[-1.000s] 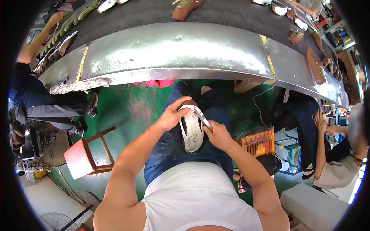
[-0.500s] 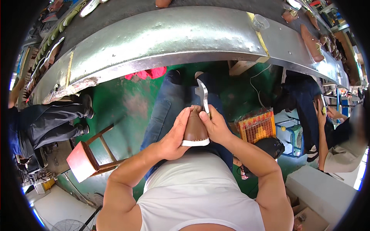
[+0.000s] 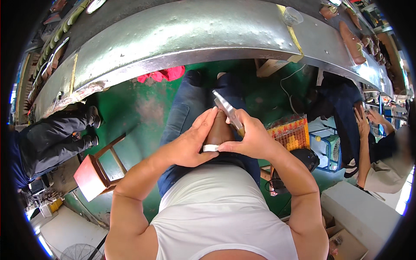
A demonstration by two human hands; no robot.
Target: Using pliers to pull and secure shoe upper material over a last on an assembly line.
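Note:
Above my lap, a brown leather shoe upper (image 3: 219,130) with a white edge facing me is held between my two hands. My left hand (image 3: 194,141) is closed along its left side, fingers pointing away from me. In my right hand (image 3: 255,136) is a silver metal tool that looks like lasting pincers (image 3: 228,109), its head angled up and left over the far end of the upper. The right thumb presses on the upper near the white edge. My palms hide part of the upper and most of the tool's handle.
A metal-edged workbench (image 3: 182,32) spans the far side, with a clear plastic cup (image 3: 293,16) and shoe parts (image 3: 352,41). To the left stands a red-topped stool (image 3: 90,177). A beaded seat mat (image 3: 289,136) is at right. Other people sit at both sides.
The pincers have tilted left over the upper's far end. My right thumb has come down toward the white edge, which is now partly covered. Both hands still hold the upper.

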